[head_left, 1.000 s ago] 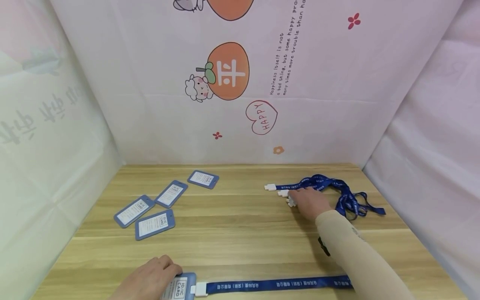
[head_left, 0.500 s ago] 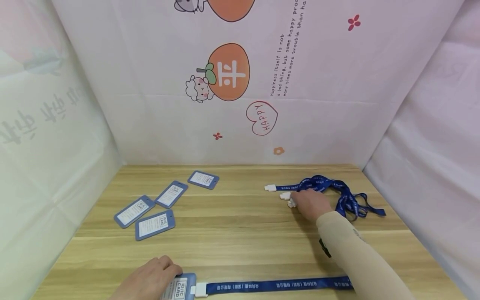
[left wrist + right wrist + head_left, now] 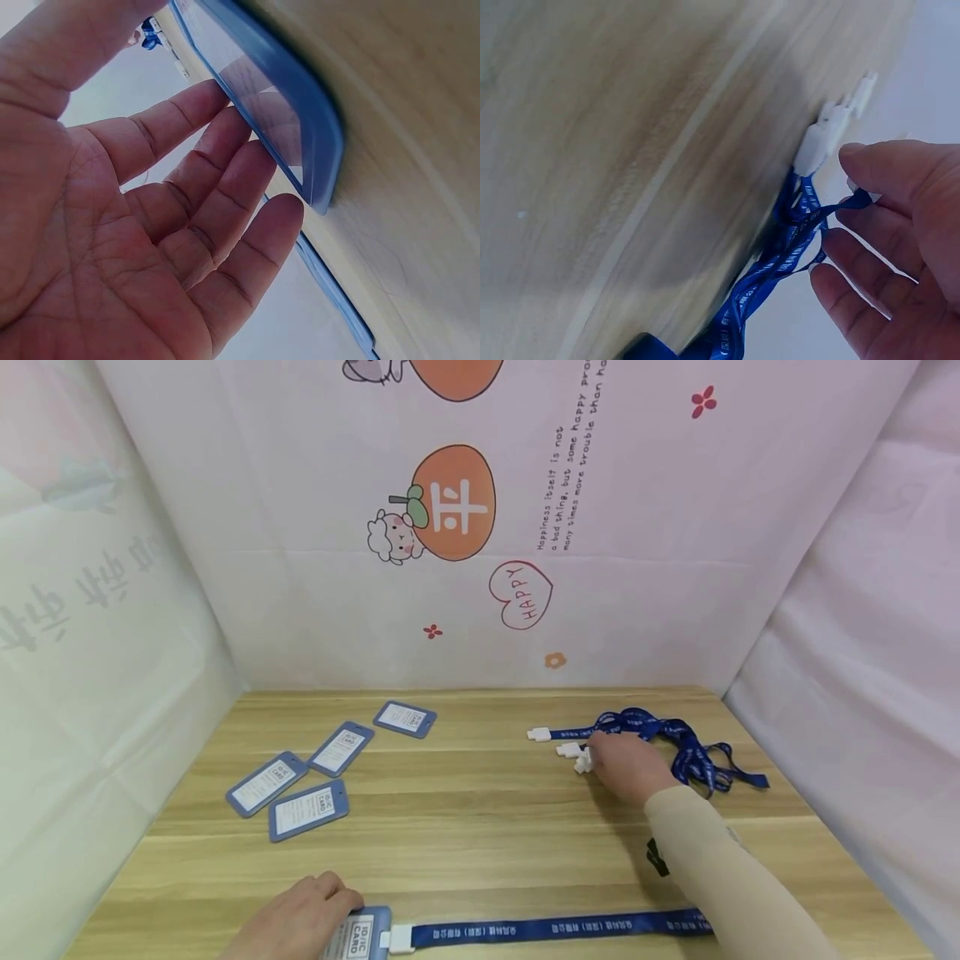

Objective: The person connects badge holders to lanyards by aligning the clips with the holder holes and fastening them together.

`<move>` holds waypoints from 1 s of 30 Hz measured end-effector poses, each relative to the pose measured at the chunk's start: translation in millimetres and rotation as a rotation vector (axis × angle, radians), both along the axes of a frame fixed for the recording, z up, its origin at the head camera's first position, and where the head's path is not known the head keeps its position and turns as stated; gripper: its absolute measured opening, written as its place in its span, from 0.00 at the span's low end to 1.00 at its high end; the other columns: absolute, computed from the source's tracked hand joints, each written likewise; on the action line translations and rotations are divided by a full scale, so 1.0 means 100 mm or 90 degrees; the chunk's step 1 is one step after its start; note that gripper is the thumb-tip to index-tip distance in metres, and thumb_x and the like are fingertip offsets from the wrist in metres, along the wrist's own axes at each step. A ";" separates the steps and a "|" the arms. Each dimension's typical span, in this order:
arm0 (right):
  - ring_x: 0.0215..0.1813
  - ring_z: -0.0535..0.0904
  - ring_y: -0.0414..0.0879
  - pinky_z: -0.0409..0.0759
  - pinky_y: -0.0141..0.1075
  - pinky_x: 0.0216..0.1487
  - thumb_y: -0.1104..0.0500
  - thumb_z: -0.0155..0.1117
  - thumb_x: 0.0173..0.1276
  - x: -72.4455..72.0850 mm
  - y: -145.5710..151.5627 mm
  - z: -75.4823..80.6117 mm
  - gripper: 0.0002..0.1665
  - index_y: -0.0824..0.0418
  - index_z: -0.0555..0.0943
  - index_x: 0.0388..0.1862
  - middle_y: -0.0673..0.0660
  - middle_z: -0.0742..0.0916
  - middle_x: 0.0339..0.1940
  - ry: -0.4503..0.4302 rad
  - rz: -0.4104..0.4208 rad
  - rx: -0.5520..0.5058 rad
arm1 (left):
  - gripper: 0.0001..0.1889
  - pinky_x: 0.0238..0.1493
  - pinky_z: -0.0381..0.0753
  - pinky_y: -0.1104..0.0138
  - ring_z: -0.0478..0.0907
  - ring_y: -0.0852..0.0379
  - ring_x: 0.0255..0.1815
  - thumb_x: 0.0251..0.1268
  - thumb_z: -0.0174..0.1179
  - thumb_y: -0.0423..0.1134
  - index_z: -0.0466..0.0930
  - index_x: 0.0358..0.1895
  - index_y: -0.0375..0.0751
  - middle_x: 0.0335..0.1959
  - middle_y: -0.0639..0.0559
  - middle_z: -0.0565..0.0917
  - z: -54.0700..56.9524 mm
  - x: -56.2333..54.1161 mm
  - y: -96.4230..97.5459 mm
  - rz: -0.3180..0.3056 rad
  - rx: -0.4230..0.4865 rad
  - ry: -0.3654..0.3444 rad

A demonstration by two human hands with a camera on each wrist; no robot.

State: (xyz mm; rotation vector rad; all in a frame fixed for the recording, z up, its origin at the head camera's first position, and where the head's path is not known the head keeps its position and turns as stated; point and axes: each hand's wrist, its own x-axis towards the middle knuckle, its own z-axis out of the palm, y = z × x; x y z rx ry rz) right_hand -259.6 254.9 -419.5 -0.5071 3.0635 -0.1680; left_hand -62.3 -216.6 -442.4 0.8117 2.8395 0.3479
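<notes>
Head view looks forward and down over the table (image 3: pixel 465 852); close, tilted wrist views share its badge (image 3: pixel 294 79) (left, seemingly) and straps (image 3: pixel 776 259) (right).

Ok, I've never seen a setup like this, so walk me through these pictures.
There is no machine here: these are a person's own two bare hands. The widest picture comes from a camera worn on the head, looking down at a wooden table. The other two come from a camera on each wrist, which is why the hands look so big there.

The left hand touches a blue badge that is clipped to a long strap; whether it grips the badge is hard to tell. The right hand pinches a ribbon between thumb and fingers, beside a heap of blue straps with white clips. Four more badges lie on the left.
</notes>
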 end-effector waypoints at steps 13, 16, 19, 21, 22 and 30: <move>0.44 0.86 0.50 0.87 0.50 0.44 0.53 0.65 0.76 0.16 0.02 0.22 0.24 0.64 0.78 0.64 0.62 0.89 0.51 0.009 -0.028 -0.060 | 0.48 0.45 0.83 0.64 0.71 0.66 0.40 0.43 0.67 0.83 0.82 0.58 0.48 0.48 0.58 0.80 0.03 0.00 0.02 0.015 -0.015 -0.027; 0.44 0.86 0.50 0.87 0.51 0.45 0.52 0.64 0.77 0.17 0.05 0.25 0.25 0.64 0.77 0.66 0.62 0.89 0.53 0.016 -0.038 -0.078 | 0.49 0.45 0.83 0.64 0.71 0.65 0.41 0.42 0.66 0.83 0.82 0.59 0.48 0.48 0.58 0.80 0.04 0.00 0.03 0.016 -0.018 -0.027; 0.43 0.85 0.49 0.86 0.52 0.45 0.51 0.62 0.77 0.18 0.10 0.28 0.26 0.63 0.76 0.68 0.61 0.88 0.53 0.015 -0.051 -0.117 | 0.49 0.46 0.83 0.63 0.71 0.65 0.41 0.42 0.66 0.84 0.82 0.59 0.48 0.49 0.58 0.80 0.04 0.00 0.04 0.018 -0.021 -0.030; 0.43 0.84 0.49 0.85 0.52 0.45 0.50 0.62 0.77 0.18 0.14 0.29 0.27 0.63 0.76 0.69 0.61 0.88 0.53 0.025 -0.055 -0.141 | 0.49 0.47 0.83 0.63 0.71 0.65 0.41 0.42 0.66 0.84 0.82 0.59 0.49 0.49 0.58 0.80 0.05 0.00 0.04 0.021 -0.022 -0.034; 0.43 0.84 0.49 0.85 0.51 0.45 0.50 0.62 0.77 0.18 0.15 0.30 0.27 0.63 0.76 0.68 0.61 0.88 0.53 0.025 -0.056 -0.153 | 0.49 0.47 0.83 0.63 0.71 0.65 0.42 0.42 0.66 0.84 0.82 0.59 0.48 0.49 0.58 0.80 0.05 0.00 0.04 0.021 -0.022 -0.037; 0.60 0.84 0.63 0.82 0.60 0.60 0.51 0.62 0.77 0.20 0.22 0.47 0.26 0.66 0.77 0.65 0.67 0.87 0.58 0.036 -0.049 -0.228 | 0.50 0.47 0.84 0.62 0.72 0.65 0.42 0.41 0.66 0.84 0.82 0.59 0.48 0.49 0.58 0.81 0.05 0.01 0.03 0.021 -0.016 -0.034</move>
